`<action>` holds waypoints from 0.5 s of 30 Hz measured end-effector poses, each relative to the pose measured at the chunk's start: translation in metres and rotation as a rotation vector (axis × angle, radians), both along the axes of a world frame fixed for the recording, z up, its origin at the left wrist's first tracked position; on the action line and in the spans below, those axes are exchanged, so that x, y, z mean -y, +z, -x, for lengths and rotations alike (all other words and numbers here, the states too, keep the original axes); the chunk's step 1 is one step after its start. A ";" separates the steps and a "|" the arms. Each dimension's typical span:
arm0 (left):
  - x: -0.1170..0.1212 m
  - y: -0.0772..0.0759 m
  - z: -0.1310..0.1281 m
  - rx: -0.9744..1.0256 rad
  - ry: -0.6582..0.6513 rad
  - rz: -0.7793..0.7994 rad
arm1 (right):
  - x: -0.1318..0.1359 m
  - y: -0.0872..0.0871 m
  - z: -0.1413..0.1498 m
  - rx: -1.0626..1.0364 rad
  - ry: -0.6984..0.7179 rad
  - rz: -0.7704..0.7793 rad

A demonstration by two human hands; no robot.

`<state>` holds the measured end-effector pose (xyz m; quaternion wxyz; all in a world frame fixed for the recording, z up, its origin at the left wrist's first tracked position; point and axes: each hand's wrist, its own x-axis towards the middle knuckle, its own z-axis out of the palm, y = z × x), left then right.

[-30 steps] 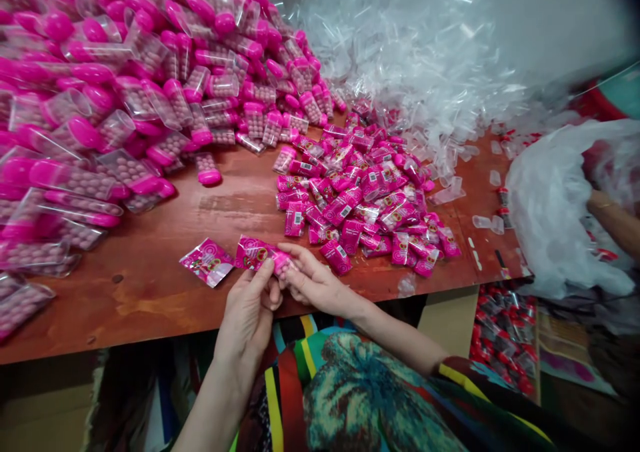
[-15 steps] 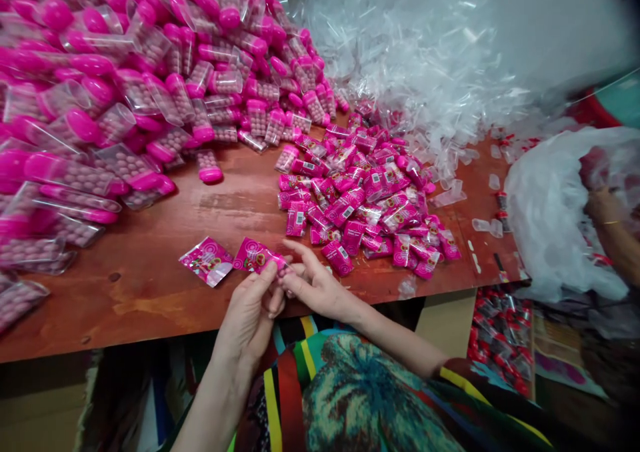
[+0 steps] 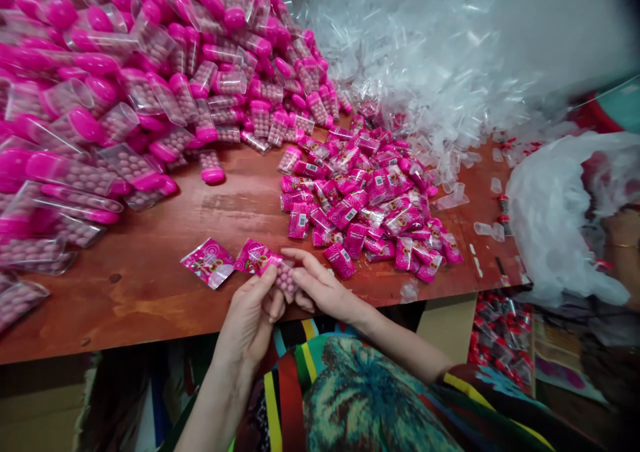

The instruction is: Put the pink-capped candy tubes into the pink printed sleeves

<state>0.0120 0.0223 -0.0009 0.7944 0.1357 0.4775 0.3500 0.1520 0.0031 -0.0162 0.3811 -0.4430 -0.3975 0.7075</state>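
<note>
Between my hands, near the table's front edge, is a small clear container of pink candy balls (image 3: 287, 279) with a pink cap. My left hand (image 3: 253, 309) is closed, its thumb and fingers pinching the container from the left at the capped end. My right hand (image 3: 325, 291) closes on its right side, index finger stretched along the far side, the other fingertips partly hidden. Just behind my left fingertips lies a flat pink printed wrapper (image 3: 251, 255); a second printed wrapper (image 3: 209, 263) is spread beside it on the left.
A heap of pink-capped candy containers (image 3: 165, 92) covers the left. Filled pink packets (image 3: 370, 199) are piled right of centre, with clear plastic pieces (image 3: 425, 72) behind. At right, another person's arm (image 3: 625, 245) reaches by a white plastic bag (image 3: 540, 212). Red-capped containers (image 3: 500, 335) sit below.
My right hand has shifted slightly around the container, baring more of its candy balls. The other person's arm has moved down and right; the camera view has drifted a little.
</note>
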 end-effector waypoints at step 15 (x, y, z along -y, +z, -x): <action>0.003 -0.002 -0.011 -0.122 0.014 -0.117 | 0.004 -0.009 0.003 -0.059 -0.131 0.043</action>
